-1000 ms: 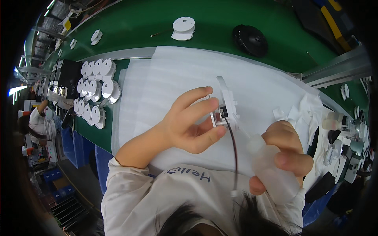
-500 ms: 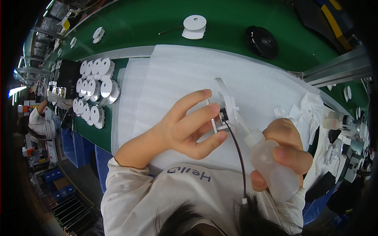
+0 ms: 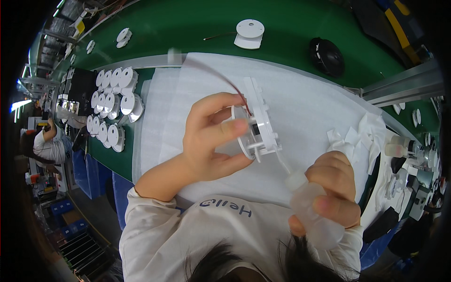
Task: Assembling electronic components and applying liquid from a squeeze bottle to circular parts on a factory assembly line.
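My left hand (image 3: 199, 136) is closed round a white plastic housing (image 3: 264, 120), tilted on edge with its round disc toward my palm. A dark block shows in the gap behind the disc. From the housing's far side a thin red-brown cable (image 3: 221, 77) arcs up and left to a blurred white connector (image 3: 174, 56). In my right hand (image 3: 334, 183) is a translucent squeeze bottle (image 3: 305, 202), its fingers wrapped round the body. The bottle's narrow nozzle points at the near end of the housing; whether its tip touches cannot be made out.
Rows of white round-topped housings (image 3: 112, 108) stand at left. White foam sheet (image 3: 188, 80) covers the work surface. On the green belt (image 3: 197, 23) beyond sit another housing (image 3: 249, 32) and a black round part (image 3: 327, 56). Crumpled white wipes (image 3: 371, 129) lie at right.
The housing has turned over in my left hand, swinging its cable from the near side to the far side. The bottle has shifted slightly left and nearer. Parts on the belt have moved right.
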Motion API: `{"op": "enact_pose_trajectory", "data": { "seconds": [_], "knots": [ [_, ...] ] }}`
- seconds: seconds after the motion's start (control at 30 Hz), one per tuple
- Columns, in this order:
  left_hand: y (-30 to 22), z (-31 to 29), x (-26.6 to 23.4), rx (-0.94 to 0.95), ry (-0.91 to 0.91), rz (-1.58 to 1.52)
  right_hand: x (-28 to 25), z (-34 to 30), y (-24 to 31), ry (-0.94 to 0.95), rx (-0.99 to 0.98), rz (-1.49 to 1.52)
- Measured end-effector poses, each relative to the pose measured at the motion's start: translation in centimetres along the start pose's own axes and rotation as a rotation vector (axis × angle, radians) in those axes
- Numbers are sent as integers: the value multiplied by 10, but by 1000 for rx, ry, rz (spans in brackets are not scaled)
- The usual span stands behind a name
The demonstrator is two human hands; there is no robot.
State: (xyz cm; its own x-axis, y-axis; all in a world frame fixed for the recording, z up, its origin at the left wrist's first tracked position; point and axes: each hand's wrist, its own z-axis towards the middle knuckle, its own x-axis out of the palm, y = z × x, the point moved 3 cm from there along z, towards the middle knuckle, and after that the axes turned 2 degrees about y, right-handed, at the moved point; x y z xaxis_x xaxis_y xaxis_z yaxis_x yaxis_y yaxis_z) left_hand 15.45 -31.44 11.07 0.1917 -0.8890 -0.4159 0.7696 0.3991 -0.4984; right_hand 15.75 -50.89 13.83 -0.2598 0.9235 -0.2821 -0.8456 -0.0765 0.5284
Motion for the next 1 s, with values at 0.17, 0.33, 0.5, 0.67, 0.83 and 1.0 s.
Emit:
{"op": "enact_pose_trajectory", "data": {
  "seconds": [0.17, 0.33, 0.5, 0.67, 0.83, 1.0],
  "knots": [
    [-1, -1, 2, -287, 64, -274, 2, -4, -2, -16, -114, 1],
    [0, -4, 2, -456, 93, -479, 1, -3, -3, 17, -97, -8],
    [-5, 0, 1, -465, 100, -506, 1, -1, -1, 12, -20, -36],
    [-5, -3, 1, -896, -80, -955, 4, -2, -5, 14, -52, -11],
    [3, -7, -2, -958, -149, -1089, 4, -3, -10, 16, -47, -7],
    [0, -2, -6, -946, -197, -1071, 3, -3, -9, -4, -49, -30]
  ]
}}
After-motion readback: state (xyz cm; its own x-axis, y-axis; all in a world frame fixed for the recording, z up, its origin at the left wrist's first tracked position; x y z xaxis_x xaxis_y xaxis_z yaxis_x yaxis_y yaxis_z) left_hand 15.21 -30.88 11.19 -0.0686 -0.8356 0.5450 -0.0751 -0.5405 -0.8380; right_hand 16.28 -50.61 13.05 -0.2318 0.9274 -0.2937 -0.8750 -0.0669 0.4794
